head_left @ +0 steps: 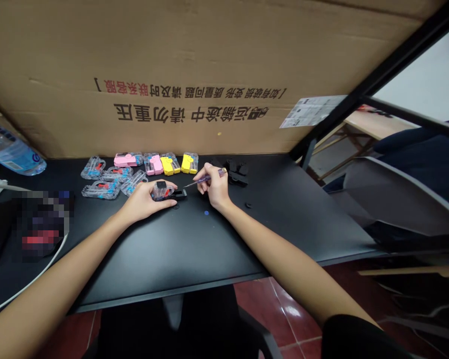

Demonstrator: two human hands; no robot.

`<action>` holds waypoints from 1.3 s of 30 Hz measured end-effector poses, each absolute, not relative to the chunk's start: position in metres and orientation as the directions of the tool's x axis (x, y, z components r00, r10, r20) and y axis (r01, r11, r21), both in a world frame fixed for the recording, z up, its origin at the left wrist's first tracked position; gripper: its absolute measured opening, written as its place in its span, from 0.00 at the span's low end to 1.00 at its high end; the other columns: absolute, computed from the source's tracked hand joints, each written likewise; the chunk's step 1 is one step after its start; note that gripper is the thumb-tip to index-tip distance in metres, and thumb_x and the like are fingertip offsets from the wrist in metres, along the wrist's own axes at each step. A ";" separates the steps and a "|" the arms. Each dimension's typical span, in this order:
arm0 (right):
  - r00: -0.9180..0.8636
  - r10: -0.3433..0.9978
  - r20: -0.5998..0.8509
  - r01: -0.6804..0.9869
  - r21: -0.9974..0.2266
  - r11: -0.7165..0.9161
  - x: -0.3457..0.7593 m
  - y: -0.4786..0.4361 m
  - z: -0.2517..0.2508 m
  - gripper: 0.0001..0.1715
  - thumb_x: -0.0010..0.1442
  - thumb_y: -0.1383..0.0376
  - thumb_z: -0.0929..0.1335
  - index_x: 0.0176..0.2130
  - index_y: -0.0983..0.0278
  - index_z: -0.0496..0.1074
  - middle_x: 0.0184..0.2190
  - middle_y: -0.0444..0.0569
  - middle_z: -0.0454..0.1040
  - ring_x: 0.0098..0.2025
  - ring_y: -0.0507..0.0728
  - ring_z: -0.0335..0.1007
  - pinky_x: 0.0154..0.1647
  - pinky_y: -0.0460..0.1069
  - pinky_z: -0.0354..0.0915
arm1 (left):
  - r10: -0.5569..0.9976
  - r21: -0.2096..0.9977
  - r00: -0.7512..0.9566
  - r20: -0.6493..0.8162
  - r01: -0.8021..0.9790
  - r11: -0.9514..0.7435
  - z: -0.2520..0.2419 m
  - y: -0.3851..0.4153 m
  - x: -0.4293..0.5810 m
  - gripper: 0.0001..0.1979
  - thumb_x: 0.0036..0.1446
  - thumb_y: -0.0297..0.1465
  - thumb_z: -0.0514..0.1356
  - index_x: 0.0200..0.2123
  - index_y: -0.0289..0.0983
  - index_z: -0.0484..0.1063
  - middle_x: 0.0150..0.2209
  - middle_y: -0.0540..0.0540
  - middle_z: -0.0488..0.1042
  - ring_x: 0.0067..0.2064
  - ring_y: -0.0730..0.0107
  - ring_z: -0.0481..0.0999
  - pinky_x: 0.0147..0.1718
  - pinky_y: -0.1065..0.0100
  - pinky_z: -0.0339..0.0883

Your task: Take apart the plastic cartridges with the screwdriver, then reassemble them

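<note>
My left hand (144,200) is closed around a small clear plastic cartridge (162,190) with a black top, holding it down on the black desk (194,249). My right hand (214,185) pinches a thin screwdriver with a purple handle (205,179); its tip points left at the black part beside the cartridge. Just behind my hands lie several more cartridges: clear ones with red and blue parts (104,180), pink ones (129,160) and yellow ones (178,163).
A large cardboard box (194,75) with printed characters stands along the back of the desk. Small black parts (236,173) lie right of my right hand. A water bottle (11,152) lies at far left, with a white cable (30,281). A chair (396,194) stands right.
</note>
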State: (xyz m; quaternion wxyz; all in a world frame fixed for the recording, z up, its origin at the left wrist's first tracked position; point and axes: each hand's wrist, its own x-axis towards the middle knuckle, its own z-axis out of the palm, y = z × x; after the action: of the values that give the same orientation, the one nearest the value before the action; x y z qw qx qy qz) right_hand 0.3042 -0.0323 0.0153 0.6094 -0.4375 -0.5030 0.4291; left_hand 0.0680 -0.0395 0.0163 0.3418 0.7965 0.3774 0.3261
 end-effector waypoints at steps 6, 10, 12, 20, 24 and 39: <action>0.051 0.968 0.246 -0.072 -0.966 0.249 0.312 -0.031 0.028 0.37 0.61 0.35 0.66 0.15 0.56 0.63 0.14 0.43 0.60 0.17 0.51 0.54 0.18 0.48 0.58 | 0.847 0.763 0.388 0.363 0.399 -0.509 0.018 -0.043 0.071 0.19 0.60 0.42 0.72 0.50 0.37 0.84 0.49 0.43 0.87 0.48 0.57 0.87 0.56 0.56 0.78; -0.273 0.949 0.158 -0.014 -0.987 0.160 0.336 -0.032 0.056 0.36 0.61 0.41 0.70 0.14 0.55 0.60 0.12 0.42 0.56 0.18 0.53 0.56 0.26 0.51 0.69 | 0.861 0.764 0.316 0.400 0.404 -0.503 0.020 -0.045 0.073 0.18 0.60 0.42 0.72 0.49 0.37 0.84 0.50 0.42 0.87 0.51 0.55 0.86 0.58 0.54 0.79; -0.366 0.929 0.055 0.085 -0.992 0.092 0.359 -0.032 0.070 0.34 0.62 0.42 0.71 0.16 0.56 0.62 0.12 0.41 0.57 0.17 0.52 0.54 0.26 0.51 0.72 | 0.859 0.761 0.306 0.410 0.405 -0.507 0.019 -0.045 0.073 0.19 0.60 0.42 0.72 0.48 0.37 0.84 0.50 0.42 0.87 0.51 0.54 0.86 0.58 0.53 0.79; -0.337 0.821 -0.460 0.489 -0.831 -0.265 0.449 -0.036 0.079 0.25 0.64 0.50 0.72 0.24 0.61 0.64 0.17 0.38 0.60 0.15 0.46 0.42 0.15 0.44 0.59 | 0.844 0.744 0.303 0.442 0.402 -0.534 0.014 -0.043 0.072 0.17 0.60 0.42 0.72 0.48 0.39 0.84 0.48 0.43 0.87 0.48 0.55 0.87 0.56 0.53 0.81; -0.271 0.784 -0.559 0.593 -0.739 -0.322 0.442 -0.041 0.069 0.24 0.66 0.51 0.69 0.25 0.61 0.62 0.19 0.40 0.60 0.17 0.47 0.48 0.18 0.45 0.62 | 0.837 0.741 0.317 0.445 0.394 -0.544 0.013 -0.042 0.071 0.16 0.60 0.41 0.72 0.48 0.39 0.84 0.49 0.44 0.87 0.48 0.56 0.88 0.55 0.53 0.81; -0.384 0.782 -0.491 0.590 -0.782 -0.201 0.437 -0.043 0.051 0.21 0.65 0.55 0.65 0.24 0.60 0.62 0.17 0.41 0.62 0.16 0.48 0.50 0.16 0.46 0.52 | 0.815 0.716 0.351 0.461 0.396 -0.575 0.013 -0.041 0.070 0.15 0.61 0.39 0.72 0.48 0.39 0.83 0.49 0.45 0.87 0.49 0.57 0.87 0.56 0.53 0.80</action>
State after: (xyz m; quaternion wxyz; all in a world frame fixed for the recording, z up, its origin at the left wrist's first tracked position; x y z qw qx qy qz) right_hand 0.4366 -0.0429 0.0510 0.0879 -0.5481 -0.6257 0.5480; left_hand 0.0703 -0.0414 0.0135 0.2504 0.7827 0.3869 0.4183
